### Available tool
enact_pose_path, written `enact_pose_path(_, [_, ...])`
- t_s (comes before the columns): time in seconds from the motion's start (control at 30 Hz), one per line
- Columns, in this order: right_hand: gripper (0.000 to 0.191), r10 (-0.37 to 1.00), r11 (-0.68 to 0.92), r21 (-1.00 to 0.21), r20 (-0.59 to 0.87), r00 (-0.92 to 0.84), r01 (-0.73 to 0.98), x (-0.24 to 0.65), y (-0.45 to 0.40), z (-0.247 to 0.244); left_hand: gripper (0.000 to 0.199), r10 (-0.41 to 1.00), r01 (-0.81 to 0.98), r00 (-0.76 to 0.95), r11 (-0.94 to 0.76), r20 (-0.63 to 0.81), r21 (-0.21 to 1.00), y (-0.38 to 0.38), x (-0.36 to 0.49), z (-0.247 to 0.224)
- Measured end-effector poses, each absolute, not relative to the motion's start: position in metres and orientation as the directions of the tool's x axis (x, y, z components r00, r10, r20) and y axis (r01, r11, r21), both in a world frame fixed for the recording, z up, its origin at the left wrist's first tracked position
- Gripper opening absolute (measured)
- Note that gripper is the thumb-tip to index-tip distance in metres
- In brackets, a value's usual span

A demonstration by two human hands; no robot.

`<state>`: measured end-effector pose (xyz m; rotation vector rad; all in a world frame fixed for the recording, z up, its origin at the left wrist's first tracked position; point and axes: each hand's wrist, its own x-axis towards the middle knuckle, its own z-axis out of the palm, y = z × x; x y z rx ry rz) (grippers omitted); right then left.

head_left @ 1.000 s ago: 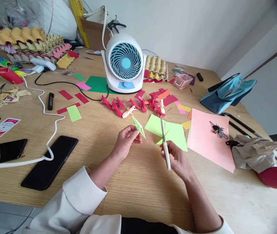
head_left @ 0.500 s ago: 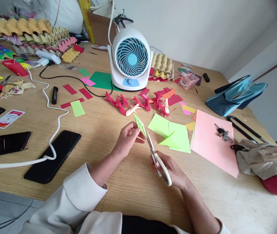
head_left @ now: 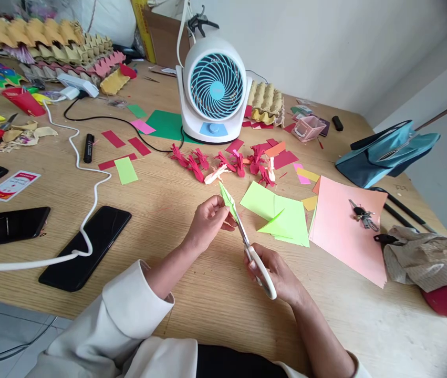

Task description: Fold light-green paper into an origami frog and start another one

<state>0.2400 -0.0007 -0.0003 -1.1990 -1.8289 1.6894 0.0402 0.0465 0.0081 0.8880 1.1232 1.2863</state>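
Observation:
Between the thumb and fingers of my left hand (head_left: 212, 220) is a folded light green paper (head_left: 228, 200), its pointed end tilted up and away. My right hand (head_left: 276, 270) grips white-handled scissors (head_left: 260, 268). Their blades are close together and meet the lower right edge of the folded paper; whether they bite into it is hard to see. Light green sheets (head_left: 294, 215) lie just right of the scissors, with a folded green piece (head_left: 273, 223) on top. Beyond my hands runs a row of crumpled red paper figures (head_left: 240, 164), with a few pale pink ones among them.
A white fan (head_left: 216, 89) stands behind the red figures. Keys (head_left: 363, 215) rest on pink sheets (head_left: 345, 247) at right, near a blue bag (head_left: 384, 155). Phones (head_left: 85, 249) and a white cable (head_left: 95, 197) lie at left. Egg trays (head_left: 61, 52) are stacked at back left.
The scissor blades have closed together against the green paper, and their handles have come nearer each other. My left hand keeps its hold. The whole view has shifted slightly.

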Motion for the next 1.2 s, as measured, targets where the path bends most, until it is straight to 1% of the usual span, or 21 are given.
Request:
enact_pose_path(0.47, [0.041, 0.784, -0.126, -0.947, -0.277, -0.556, 0.294, 0.2383, -0.001, 0.0, 0.013, 0.99, -0.261, -0.068, 0.101, -0.123, 0.96, 0.0465, 0.0409, 0.0068])
enact_pose_path(0.9, [0.041, 0.804, -0.156, -0.941, -0.298, -0.514, 0.3, 0.2368, -0.0015, 0.0004, 0.014, 0.987, -0.255, -0.072, 0.118, -0.141, 0.96, 0.0463, 0.0414, 0.0078])
enact_pose_path(1.2, [0.041, 0.822, -0.128, -0.929, -0.295, -0.488, 0.347, 0.2358, -0.0025, 0.002, 0.016, 0.987, -0.263, -0.082, 0.11, -0.136, 0.958, 0.0466, 0.0417, 0.0081])
